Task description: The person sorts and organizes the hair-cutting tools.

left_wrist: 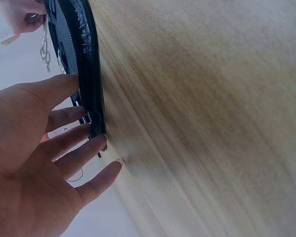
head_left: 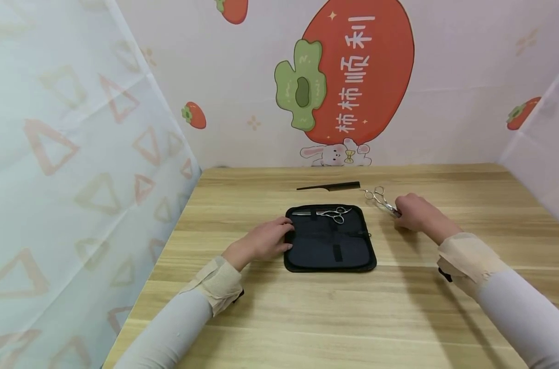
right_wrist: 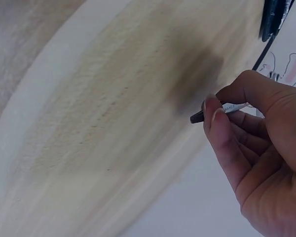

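Note:
An unfolded black zip case [head_left: 307, 251] lies flat on the table. My left hand [head_left: 269, 238] touches its left edge; in the left wrist view the fairly straight fingers [left_wrist: 79, 155] reach along the zipped rim. Silver scissors [head_left: 338, 214] lie in the case's far half, blades under a black strap. Right of the case, my right hand [head_left: 412, 212] pinches a second pair of silver scissors [head_left: 379, 197] by the blade end, finger rings pointing away. A dark tip [right_wrist: 197, 117] pokes out between thumb and fingers in the right wrist view.
A black tail comb [head_left: 344, 186] lies behind the case, its toothed end near the held scissors' rings. The wooden table [head_left: 334, 318] meets a printed backdrop [head_left: 251, 77] at the back and a patterned cloth [head_left: 90, 154] at the left.

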Action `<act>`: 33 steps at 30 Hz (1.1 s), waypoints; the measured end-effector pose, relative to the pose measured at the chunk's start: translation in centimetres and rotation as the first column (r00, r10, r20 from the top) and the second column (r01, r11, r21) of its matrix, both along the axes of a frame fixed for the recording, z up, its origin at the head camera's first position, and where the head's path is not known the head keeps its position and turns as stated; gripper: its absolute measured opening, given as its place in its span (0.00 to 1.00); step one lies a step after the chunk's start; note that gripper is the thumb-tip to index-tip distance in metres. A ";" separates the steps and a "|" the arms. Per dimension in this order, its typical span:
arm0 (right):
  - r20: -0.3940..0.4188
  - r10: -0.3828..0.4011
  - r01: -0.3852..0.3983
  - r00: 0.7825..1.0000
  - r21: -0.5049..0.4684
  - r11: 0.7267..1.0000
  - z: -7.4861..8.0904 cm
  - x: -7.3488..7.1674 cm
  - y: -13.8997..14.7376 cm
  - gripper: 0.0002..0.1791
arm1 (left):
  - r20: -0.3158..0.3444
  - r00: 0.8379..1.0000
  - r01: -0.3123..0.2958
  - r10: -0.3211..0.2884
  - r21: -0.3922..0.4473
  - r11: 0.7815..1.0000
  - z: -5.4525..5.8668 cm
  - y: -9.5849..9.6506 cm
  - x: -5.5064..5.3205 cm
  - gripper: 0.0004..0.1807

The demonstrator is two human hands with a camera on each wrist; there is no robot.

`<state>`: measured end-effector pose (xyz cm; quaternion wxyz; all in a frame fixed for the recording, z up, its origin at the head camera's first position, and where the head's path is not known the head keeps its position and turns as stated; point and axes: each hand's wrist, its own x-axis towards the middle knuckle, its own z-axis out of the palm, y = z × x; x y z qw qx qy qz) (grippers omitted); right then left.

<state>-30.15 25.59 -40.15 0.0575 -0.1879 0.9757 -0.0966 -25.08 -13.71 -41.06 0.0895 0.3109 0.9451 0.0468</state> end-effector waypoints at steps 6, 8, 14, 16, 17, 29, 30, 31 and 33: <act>-0.064 0.085 -0.087 0.994 -0.023 0.996 0.8 0.6 -1.1 0.12 | 0.001 1.000 0.012 -0.012 -0.004 1.000 0.0 0.1 -0.2 0.27; -0.098 0.121 -0.124 0.988 -0.027 0.992 1.1 0.9 -1.7 0.12 | 0.003 1.000 0.011 -0.011 -0.005 1.000 0.0 0.0 -0.3 0.27; -0.178 0.214 -0.219 0.960 -0.005 0.976 1.9 1.8 -3.8 0.13 | 0.005 1.000 0.010 -0.010 -0.009 1.000 0.1 0.0 -0.5 0.28; -0.195 0.240 -0.243 0.951 0.011 0.970 2.0 2.2 -4.5 0.12 | 0.004 1.000 0.015 -0.015 -0.007 1.000 0.2 0.0 -0.5 0.28; -0.204 0.254 -0.256 0.945 0.020 0.967 2.0 2.3 -4.8 0.12 | 0.004 1.000 0.017 -0.017 -0.005 1.000 0.2 0.0 -0.5 0.28; -0.186 0.337 -0.334 0.923 0.050 0.941 2.5 4.1 -8.1 0.12 | -0.093 0.995 0.041 -0.040 0.010 0.999 0.8 0.8 -0.6 0.31; -0.172 0.336 -0.332 0.926 0.051 0.942 2.4 4.2 -8.2 0.12 | -0.111 0.993 0.045 -0.044 0.011 0.999 0.9 1.0 -0.6 0.32; -0.161 0.335 -0.331 0.928 0.051 0.942 2.4 4.3 -8.4 0.12 | -0.132 0.990 0.051 -0.049 0.012 0.999 1.0 1.2 -0.6 0.33; -0.146 0.337 -0.334 0.930 0.048 0.941 2.3 4.5 -8.7 0.12 | -0.156 0.986 0.063 -0.058 0.024 0.998 1.2 1.6 -0.6 0.35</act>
